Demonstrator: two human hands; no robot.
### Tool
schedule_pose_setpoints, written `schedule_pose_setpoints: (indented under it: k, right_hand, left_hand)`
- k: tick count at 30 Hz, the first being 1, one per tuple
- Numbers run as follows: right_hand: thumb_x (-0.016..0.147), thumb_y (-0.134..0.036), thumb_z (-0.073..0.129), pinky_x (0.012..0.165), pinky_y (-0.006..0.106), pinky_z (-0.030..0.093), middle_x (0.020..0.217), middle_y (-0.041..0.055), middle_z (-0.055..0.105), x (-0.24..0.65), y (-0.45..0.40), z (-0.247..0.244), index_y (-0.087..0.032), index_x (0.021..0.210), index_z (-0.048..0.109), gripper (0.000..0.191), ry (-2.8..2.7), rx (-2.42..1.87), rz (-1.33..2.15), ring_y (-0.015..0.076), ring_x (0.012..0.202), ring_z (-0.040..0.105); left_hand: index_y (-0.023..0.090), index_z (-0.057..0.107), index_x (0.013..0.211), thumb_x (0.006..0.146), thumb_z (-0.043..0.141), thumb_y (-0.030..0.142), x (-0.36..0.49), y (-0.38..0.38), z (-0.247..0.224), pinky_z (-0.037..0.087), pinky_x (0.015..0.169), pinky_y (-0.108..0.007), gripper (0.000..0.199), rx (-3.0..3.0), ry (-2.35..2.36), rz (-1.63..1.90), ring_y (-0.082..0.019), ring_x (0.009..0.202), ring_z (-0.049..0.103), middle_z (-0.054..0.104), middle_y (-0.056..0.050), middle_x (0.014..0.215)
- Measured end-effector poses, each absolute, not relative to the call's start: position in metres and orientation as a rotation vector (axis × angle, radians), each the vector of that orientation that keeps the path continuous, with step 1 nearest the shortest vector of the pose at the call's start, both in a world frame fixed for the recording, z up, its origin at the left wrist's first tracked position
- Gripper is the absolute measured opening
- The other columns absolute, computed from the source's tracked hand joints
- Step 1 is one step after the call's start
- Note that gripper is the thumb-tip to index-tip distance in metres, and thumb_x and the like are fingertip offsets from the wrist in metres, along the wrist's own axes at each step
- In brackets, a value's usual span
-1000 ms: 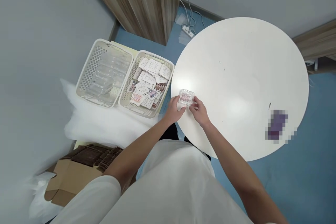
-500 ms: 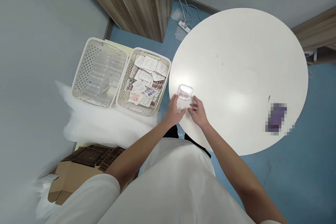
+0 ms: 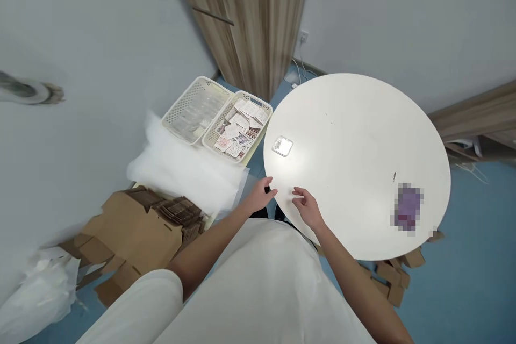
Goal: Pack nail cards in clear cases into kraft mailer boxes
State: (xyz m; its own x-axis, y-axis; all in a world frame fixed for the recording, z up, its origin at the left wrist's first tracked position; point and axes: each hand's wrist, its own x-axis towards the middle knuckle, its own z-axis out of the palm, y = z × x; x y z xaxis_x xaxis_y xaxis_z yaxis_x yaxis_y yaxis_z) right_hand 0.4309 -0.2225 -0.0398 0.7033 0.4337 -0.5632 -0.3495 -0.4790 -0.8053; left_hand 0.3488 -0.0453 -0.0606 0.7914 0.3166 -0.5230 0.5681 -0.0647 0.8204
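A small clear plastic case (image 3: 282, 146) lies on the round white table (image 3: 355, 134) near its left edge, with glare on its lid. My left hand (image 3: 260, 194) hovers at the table's lower left edge, thumb and fingers apart, holding nothing. To its right, my right hand (image 3: 307, 207) is over the table with fingers curved and a gap between thumb and fingertips, also holding nothing. Both hands are nearer to me than the case, and neither touches it.
Left of the table, one white basket (image 3: 207, 142) holds printed cards and another (image 3: 164, 121) holds clear plastic cases. White foam sheeting (image 3: 181, 169) and flattened brown cartons (image 3: 141, 231) lie closer. A pixelated purple object (image 3: 408, 207) is at the table's right.
Both hands have drawn back from the clear case toward my body. The case stays on the table. The camera view has shifted, showing more cartons and wall.
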Motion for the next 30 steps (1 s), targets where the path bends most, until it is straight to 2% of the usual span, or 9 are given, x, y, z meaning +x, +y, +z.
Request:
schedule_pose_setpoints:
  k: [4,14,20,30]
  right_hand:
    - [0.068,-0.035,0.057,0.080,0.040,0.044,0.099,0.0051,0.062,0.423,-0.256,-0.036,-0.023,0.102,0.057,0.037,-0.161,-1.813,0.933,0.0177,0.079,0.058]
    - [0.067,-0.035,0.059,0.081,0.042,0.045,0.097,0.0052,0.062,0.414,-0.301,-0.032,-0.024,0.098,0.059,0.033,-0.278,-1.766,1.030,0.0197,0.080,0.059]
    - [0.066,-0.037,0.060,0.077,0.038,0.046,0.096,0.0058,0.063,0.421,-0.271,-0.024,-0.023,0.098,0.060,0.035,-0.475,-1.815,1.017,0.0189,0.078,0.060]
    - [0.072,-0.039,0.052,0.078,0.031,0.046,0.105,0.0076,0.059,0.376,-0.201,-0.027,-0.019,0.111,0.053,0.044,-0.937,-1.928,1.223,0.0189,0.092,0.058]
  left_hand:
    - [0.018,0.050,0.112,0.071,0.059,0.040,0.306,-0.074,-0.056,0.039,0.091,-0.041,0.048,1.635,0.794,-0.247,-0.025,0.109,0.050,0.054,-0.013,0.117]
    - [0.019,0.050,0.113,0.071,0.057,0.046,0.240,-0.101,-0.016,0.043,0.086,-0.037,0.051,1.636,0.917,-0.048,-0.024,0.104,0.053,0.055,-0.013,0.115]
    - [0.015,0.053,0.110,0.068,0.057,0.045,0.215,-0.085,-0.015,0.042,0.084,-0.036,0.052,1.747,0.957,0.014,-0.024,0.099,0.055,0.057,-0.012,0.112]
    - [0.015,0.052,0.113,0.067,0.057,0.045,0.173,-0.038,-0.018,0.042,0.083,-0.033,0.055,1.839,0.977,0.028,-0.025,0.102,0.055,0.057,-0.012,0.115]
